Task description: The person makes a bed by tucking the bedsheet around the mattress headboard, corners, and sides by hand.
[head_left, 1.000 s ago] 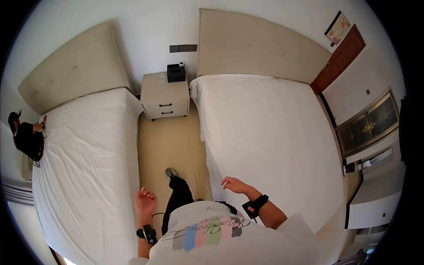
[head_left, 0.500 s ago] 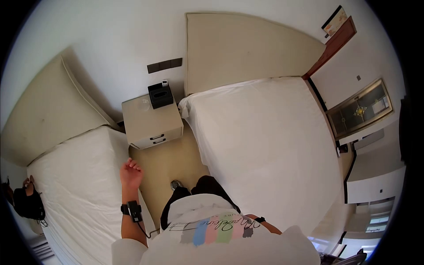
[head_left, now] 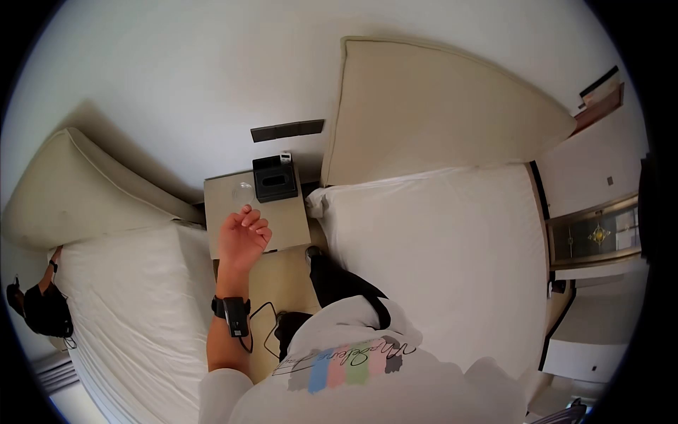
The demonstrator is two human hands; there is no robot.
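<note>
My left hand (head_left: pixel 245 237) is raised palm up over the front of the nightstand (head_left: pixel 289 226). Its fingers are loosely curled and a little apart, with nothing in them. Just beyond the fingertips sits a clear round glass dish (head_left: pixel 242 192), and whether I touch it I cannot tell. Beside the dish stands a black tissue box (head_left: pixel 275 181) with a small white item (head_left: pixel 285 157) at its back edge. A black device (head_left: pixel 236 318) with a cable is strapped to my left wrist. My right hand is out of sight.
White-sheeted beds stand on both sides, the right bed (head_left: pixel 438 261) and the left bed (head_left: pixel 134 283), each with a beige headboard. A dark socket panel (head_left: pixel 288 131) is on the wall. Another person (head_left: pixel 46 307) in black is beyond the left bed.
I have stepped closer to the nightstand. My left hand has gone forward from the bed's side to over the nightstand. The other person now reaches an arm to the left headboard.
</note>
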